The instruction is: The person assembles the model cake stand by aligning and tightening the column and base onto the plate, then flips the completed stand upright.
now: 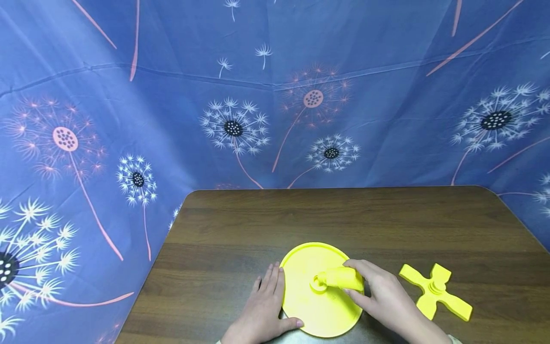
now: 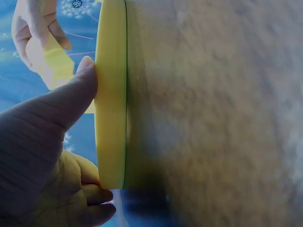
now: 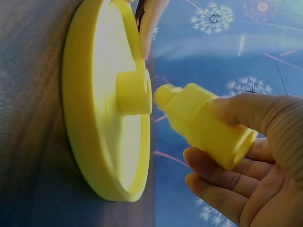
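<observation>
A round yellow disc point(image 1: 305, 306) lies flat on the brown table point(image 1: 343, 215), with a short hollow hub point(image 1: 318, 285) at its centre. My right hand point(image 1: 382, 296) grips a stubby yellow post point(image 1: 343, 278), tilted with its narrow tip next to the hub. In the right wrist view the post point(image 3: 203, 125) ends just short of the hub point(image 3: 134, 92), and the disc point(image 3: 94, 118) fills the left side. My left hand point(image 1: 268, 306) lies flat beside the disc. Its thumb point(image 2: 80, 85) presses on the rim point(image 2: 111, 94), and its fingers lie along the rim.
A yellow cross-shaped piece point(image 1: 436, 290) lies on the table to the right of my right hand. A blue dandelion-patterned cloth point(image 1: 258, 95) hangs behind and drapes round the table's left and right sides. The table's far half shows bare wood.
</observation>
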The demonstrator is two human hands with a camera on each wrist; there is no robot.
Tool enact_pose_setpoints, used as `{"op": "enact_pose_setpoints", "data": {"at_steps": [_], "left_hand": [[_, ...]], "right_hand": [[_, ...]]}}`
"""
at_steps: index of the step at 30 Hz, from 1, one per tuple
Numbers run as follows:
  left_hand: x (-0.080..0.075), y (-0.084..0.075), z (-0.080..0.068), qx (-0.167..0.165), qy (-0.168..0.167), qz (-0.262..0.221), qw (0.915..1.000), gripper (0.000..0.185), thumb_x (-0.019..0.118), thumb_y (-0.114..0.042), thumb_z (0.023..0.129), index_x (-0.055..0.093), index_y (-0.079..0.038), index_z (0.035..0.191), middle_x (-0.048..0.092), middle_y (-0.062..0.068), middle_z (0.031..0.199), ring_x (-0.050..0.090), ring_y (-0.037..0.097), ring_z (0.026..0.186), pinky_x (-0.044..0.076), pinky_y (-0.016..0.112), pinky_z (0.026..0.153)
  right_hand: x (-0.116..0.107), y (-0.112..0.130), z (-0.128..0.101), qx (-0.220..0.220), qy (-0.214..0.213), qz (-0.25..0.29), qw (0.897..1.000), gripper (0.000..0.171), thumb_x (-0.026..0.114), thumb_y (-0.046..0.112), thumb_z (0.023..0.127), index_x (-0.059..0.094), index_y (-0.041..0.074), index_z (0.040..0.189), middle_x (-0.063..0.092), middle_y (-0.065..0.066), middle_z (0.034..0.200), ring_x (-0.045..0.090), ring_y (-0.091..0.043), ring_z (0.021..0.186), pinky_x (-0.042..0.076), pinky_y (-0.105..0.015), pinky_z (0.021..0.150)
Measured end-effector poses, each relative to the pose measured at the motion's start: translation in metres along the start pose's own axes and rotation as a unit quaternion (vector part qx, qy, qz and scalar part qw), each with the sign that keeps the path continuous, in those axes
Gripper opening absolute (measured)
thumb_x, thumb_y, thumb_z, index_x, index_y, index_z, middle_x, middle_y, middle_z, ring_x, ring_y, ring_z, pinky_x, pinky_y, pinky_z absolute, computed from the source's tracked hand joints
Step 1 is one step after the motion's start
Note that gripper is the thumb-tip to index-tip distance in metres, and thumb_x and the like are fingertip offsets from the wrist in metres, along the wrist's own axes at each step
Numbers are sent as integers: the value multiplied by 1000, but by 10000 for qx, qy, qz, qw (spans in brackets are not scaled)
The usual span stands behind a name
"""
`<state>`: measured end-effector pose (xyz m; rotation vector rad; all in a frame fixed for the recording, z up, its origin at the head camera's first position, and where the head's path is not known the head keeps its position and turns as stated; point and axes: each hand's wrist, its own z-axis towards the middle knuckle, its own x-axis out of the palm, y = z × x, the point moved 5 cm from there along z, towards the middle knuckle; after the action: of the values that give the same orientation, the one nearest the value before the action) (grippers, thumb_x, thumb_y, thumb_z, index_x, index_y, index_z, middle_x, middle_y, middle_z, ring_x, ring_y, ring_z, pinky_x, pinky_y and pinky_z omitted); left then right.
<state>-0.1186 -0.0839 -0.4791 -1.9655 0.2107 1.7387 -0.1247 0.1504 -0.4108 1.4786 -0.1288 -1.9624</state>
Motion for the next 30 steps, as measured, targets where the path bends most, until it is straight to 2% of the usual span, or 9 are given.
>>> {"op": "enact_pose_setpoints", "data": {"at_steps": [7,12,17,25,30], "left_hand": [[0,2,-1,-52,12,-168,9998,111,40,-77,66,8,-1,141,3,15,147,5,27,133,21,53,98],[0,2,0,-29,-47,-74,10000,110,39,-77,66,10,0,140,5,16,146,7,29,133,23,53,98],[1,1,0,35,-133,49,9999,109,40,-76,67,13,0,140,8,16,146,10,29,132,24,51,98],[1,1,0,-27,-62,-94,9999,110,40,-76,67,11,0,140,7,16,146,11,28,132,23,52,98],[0,2,0,-74,-31,-150,9999,110,41,-76,66,10,0,140,6,15,146,11,27,132,22,53,98]], "right_hand": [[9,10,13,-264,490,-49,9984,50,74,23,66,53,21,111,56,12,104,53,-2,91,48,-28,73],[11,21,21,-631,509,-158,9966,53,74,20,65,50,17,112,58,8,98,54,-3,86,48,-29,70],[11,31,26,-938,513,-177,9941,50,72,17,68,51,12,114,58,4,104,55,-9,93,47,-31,75],[17,36,36,-915,941,0,9914,46,68,19,75,54,12,118,57,1,113,54,-12,101,46,-33,80],[21,34,38,-810,798,20,9935,46,69,25,74,56,11,116,59,2,110,55,-10,98,47,-32,78]]}}
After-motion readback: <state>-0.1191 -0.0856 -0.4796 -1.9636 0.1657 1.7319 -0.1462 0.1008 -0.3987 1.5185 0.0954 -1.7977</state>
